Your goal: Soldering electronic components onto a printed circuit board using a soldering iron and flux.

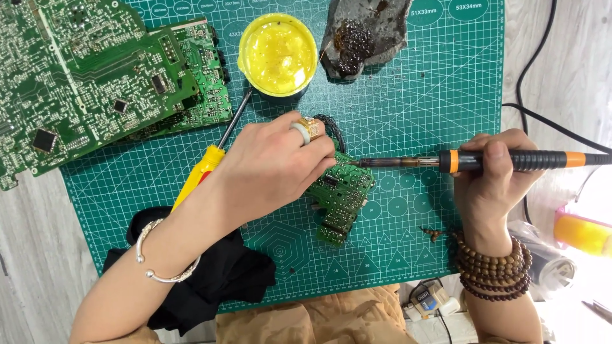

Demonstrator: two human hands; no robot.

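My left hand [271,165], with a ring on one finger and a silver bangle on the wrist, presses down on a small green circuit board [341,197] lying on the green cutting mat [414,102]. My right hand [494,181], with wooden bead bracelets on the wrist, grips a soldering iron [510,160] with a black and orange handle. The iron lies level and points left, its tip touching the board's upper edge next to my left fingers.
Two larger green circuit boards [95,76] lie at the top left. An open yellow tin of flux [278,54] and a dirty grey sponge [360,32] sit at the top. A yellow-handled screwdriver [210,159] and black cloth [217,274] lie under my left arm. Black cables [532,70] run at right.
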